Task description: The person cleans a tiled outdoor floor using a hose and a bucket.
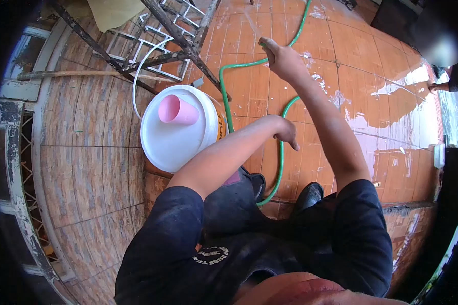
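Note:
My right hand point(285, 60) is stretched forward, closed around the green hose point(244, 64) near its end. A thin stream of water point(250, 23) shoots out ahead of the fist. My left hand point(286, 133) hangs loosely bent at the wrist, fingers pointing down and apart, with nothing seen in it. Below it in the view, a loop of the hose passes behind the hand and runs down near my boots. Beside my left forearm stands a white lidded bucket point(155, 145), and on its lid a pink plastic cup point(180, 110) lies on its side.
Wet orange tiles point(361, 66) cover the floor, with shiny puddles at right. A dark metal frame point(170, 25) and a white rack point(158, 71) stand at upper left. A stone-patterned tiled surface point(94, 168) lies left. My dark boot point(310, 195) stands near the hose.

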Tool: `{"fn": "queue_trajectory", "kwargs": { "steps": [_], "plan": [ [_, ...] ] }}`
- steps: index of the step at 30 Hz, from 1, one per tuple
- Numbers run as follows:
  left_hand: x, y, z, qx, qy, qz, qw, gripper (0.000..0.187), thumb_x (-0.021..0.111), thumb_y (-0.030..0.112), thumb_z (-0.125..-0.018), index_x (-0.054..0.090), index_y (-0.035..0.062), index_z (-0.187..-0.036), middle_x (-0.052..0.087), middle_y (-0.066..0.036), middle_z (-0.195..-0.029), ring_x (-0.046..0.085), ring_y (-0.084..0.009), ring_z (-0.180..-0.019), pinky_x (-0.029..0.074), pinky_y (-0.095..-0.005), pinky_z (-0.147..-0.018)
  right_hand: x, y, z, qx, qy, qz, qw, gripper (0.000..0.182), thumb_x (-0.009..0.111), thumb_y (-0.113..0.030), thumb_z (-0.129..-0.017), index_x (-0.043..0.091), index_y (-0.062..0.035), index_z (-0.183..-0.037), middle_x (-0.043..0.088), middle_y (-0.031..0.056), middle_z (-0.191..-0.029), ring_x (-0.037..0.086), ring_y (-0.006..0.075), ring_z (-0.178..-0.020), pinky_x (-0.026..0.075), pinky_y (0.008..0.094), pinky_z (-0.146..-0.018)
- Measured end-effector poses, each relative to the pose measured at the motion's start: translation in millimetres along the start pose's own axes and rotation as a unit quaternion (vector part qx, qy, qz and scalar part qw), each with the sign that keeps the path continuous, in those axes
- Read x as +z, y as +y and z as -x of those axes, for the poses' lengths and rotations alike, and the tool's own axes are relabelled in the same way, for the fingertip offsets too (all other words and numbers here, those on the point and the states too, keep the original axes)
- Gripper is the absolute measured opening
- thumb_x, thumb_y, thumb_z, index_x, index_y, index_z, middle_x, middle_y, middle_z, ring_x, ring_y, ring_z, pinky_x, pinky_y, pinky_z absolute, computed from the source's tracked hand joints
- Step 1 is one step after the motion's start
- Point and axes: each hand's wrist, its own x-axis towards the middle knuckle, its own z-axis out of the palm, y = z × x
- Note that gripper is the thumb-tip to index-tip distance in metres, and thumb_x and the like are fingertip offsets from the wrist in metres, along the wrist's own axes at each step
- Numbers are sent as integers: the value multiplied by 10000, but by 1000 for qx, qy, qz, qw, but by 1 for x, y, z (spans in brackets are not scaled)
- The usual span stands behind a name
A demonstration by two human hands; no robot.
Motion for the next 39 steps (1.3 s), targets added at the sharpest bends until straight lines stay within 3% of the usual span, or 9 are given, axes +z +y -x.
{"fn": "queue_trajectory", "kwargs": {
  "steps": [3, 5, 6, 11, 14, 19, 38, 39],
  "plan": [
    [-3, 5, 2, -18, 27, 22, 999, 799, 626, 562, -807, 460, -14, -1335, 517, -227, -1324, 504, -346, -1219, 372, -439, -1035, -9, -6, -1, -46, 8, -24, 999, 280, 460, -261, -967, 542, -184, -1223, 661, 209, -838, 635, 418, -751, 507, 520, -667],
    [0, 5, -2, 51, 156, 73, 984, 781, 623, 565, -806, 478, -4, -1320, 519, -228, -1317, 507, -341, -1218, 385, -425, -1024, -16, -17, -5, -83, 21, -45, 995, 277, 460, -261, -969, 543, -181, -1222, 661, 203, -829, 631, 420, -741, 504, 520, -657],
    [0, 5, -3, 48, 162, 72, 983, 781, 623, 565, -806, 478, -4, -1320, 519, -228, -1317, 507, -341, -1218, 385, -425, -1024, -22, -24, -6, -99, 23, -45, 994, 278, 468, -253, -966, 543, -177, -1223, 662, 198, -827, 631, 415, -742, 504, 517, -653],
    [-2, 0, -4, 63, 130, 37, 989, 785, 619, 580, -806, 479, 4, -1320, 519, -222, -1317, 495, -339, -1231, 388, -427, -1023, -58, -57, -7, -121, 27, -33, 992, 287, 511, -220, -947, 543, -162, -1226, 661, 189, -809, 633, 399, -726, 505, 503, -633],
    [-4, 1, -4, 31, 77, 19, 996, 790, 617, 584, -806, 473, 6, -1326, 513, -221, -1324, 482, -345, -1242, 381, -428, -1032, -69, -62, -11, -169, 87, -67, 979, 286, 537, -189, -932, 547, -162, -1217, 658, 182, -786, 632, 394, -700, 508, 487, -606],
    [-5, 0, -1, 52, 93, 31, 994, 788, 612, 584, -811, 470, 8, -1330, 505, -220, -1333, 474, -351, -1247, 374, -433, -1038, -86, -67, -19, -188, 148, -72, 968, 275, 559, -158, -921, 567, -160, -1196, 651, 169, -757, 631, 383, -669, 508, 463, -579],
    [11, -23, 8, 60, 132, 50, 988, 757, 627, 595, -790, 538, 0, -1250, 587, -226, -1216, 547, -359, -1155, 424, -428, -966, -51, -64, -39, -191, 113, -75, 972, 275, 535, -228, -937, 575, -171, -1202, 648, 188, -773, 625, 391, -684, 502, 486, -608],
    [12, -23, 8, 59, 132, 51, 988, 757, 627, 595, -790, 538, 0, -1250, 587, -226, -1216, 547, -359, -1155, 424, -428, -966, -50, -66, -39, -199, 118, -74, 970, 275, 548, -189, -934, 571, -157, -1206, 636, 168, -746, 611, 373, -642, 482, 457, -578]
  ]
}}
